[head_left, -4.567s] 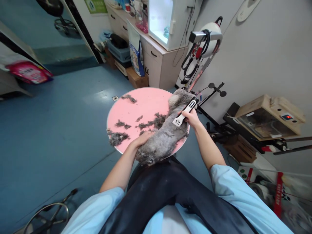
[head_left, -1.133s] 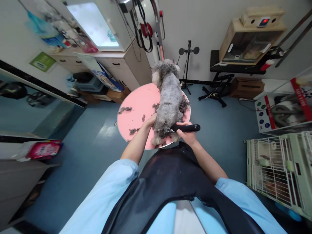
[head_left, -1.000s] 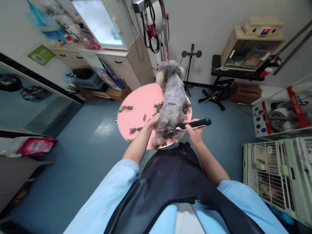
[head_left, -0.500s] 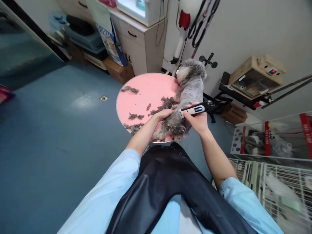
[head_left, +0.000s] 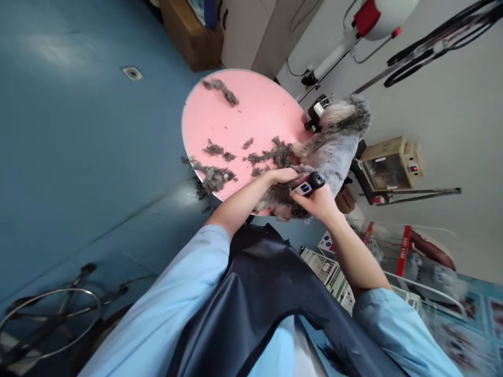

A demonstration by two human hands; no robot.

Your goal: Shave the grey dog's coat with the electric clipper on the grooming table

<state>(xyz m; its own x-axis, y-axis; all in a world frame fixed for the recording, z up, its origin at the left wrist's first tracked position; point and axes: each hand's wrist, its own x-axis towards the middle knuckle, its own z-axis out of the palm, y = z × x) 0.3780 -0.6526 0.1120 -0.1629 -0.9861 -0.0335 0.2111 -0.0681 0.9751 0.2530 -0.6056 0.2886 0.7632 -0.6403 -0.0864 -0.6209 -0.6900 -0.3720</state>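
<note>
Fingers of the right hand (head_left: 324,204) are closed round a black-and-white handheld clipper with a lit blue display (head_left: 310,184). Fingers of the left hand (head_left: 283,175) bear on the grey fur beside it; how far they are closed cannot be told, their tips being obscured. Both hands are at the hindquarters of a curly-coated grey dog (head_left: 333,157), which is at the edge of a round pink surface (head_left: 259,107). Loose grey clumps of cut hair (head_left: 215,178) lie across that surface.

Step in hand, in my judgement: clipping the rear coat, the back appearing shorter than the shaggy hind end. A further pass would call for steady support from the left hand and a flat blade angle.

Not verified: the blade, hidden by hand and fur; the dog's face, turned away; its leg positions. A wheeled metal stool base (head_left: 58,315) is cut off at lower left.
</note>
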